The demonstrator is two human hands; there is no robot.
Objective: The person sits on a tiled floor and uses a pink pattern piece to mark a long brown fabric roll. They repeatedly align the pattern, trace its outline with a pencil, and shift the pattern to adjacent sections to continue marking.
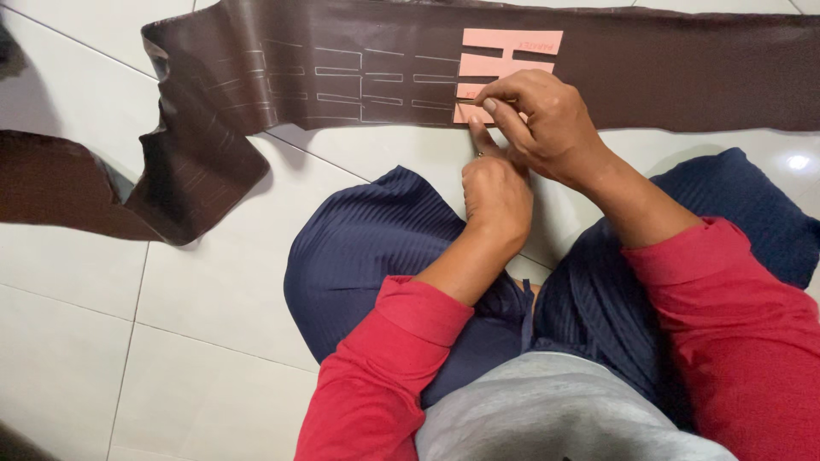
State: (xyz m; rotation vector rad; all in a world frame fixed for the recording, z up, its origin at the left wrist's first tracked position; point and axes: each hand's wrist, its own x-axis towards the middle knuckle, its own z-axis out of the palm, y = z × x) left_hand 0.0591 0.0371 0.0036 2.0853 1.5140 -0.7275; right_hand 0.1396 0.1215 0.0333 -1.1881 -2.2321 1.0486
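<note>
- Your right hand (542,119) sits at about 1 o'clock in the view, fingers pinched shut on a thin marking tool (500,102) whose kind is too small to tell, its tip against the lower part of the pink card.
- The pink card (510,53) is a slotted template lying flat on the brown strip at 12 o'clock, its lower edge near the strip's near edge.
- Your left hand (495,192) lies at 6 o'clock from the right one and touches it, curled closed, one finger stretched up to press the card's lower edge.
- The brown strip (683,77) runs across the top of the view from 10 to 2 o'clock, its left end folding down toward 9 o'clock.
- Pale traced outlines (342,81) cover the strip at 9 o'clock from the card.
- The white tiled floor (171,324) lies under everything; your knees in dark blue trousers (367,248) rest on it.
</note>
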